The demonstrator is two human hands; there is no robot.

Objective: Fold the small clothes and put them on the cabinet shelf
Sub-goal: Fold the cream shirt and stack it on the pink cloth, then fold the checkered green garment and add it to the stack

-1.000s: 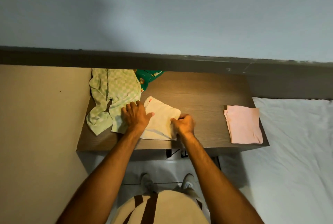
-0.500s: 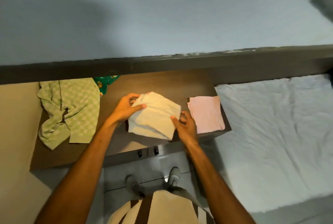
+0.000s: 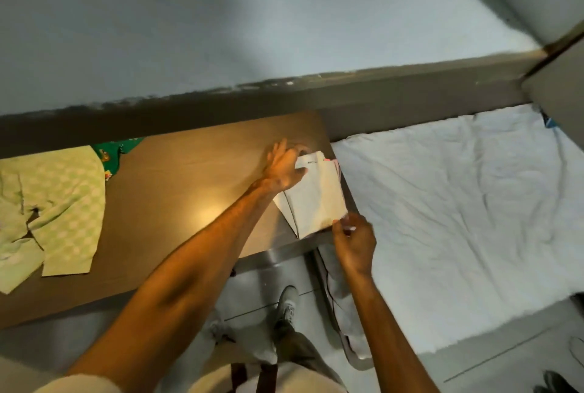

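Note:
A folded cream cloth [image 3: 316, 200] lies at the right end of the wooden cabinet top [image 3: 189, 178], on top of a folded pink cloth [image 3: 337, 166] of which only a thin edge shows. My left hand [image 3: 284, 168] grips the cream cloth's far end, thumb over its edge. My right hand [image 3: 354, 241] hovers at the cloth's near right corner, fingers loosely curled, fingertips just at the corner and holding nothing. A crumpled light-green checked garment [image 3: 53, 209] lies unfolded at the left end, with a dark-green printed garment [image 3: 110, 152] partly behind it.
A bed with a white sheet [image 3: 458, 203] adjoins the cabinet's right edge. A dark ledge [image 3: 284, 99] and pale wall run behind. Below the cabinet's front edge are my shoes [image 3: 287, 298] and a thin cable [image 3: 330, 294] on the grey floor.
Both hands lifted the folded cream cloth from the middle of the cabinet top and carried it right, onto the pink cloth. My right hand has come off its corner. The view swung right.

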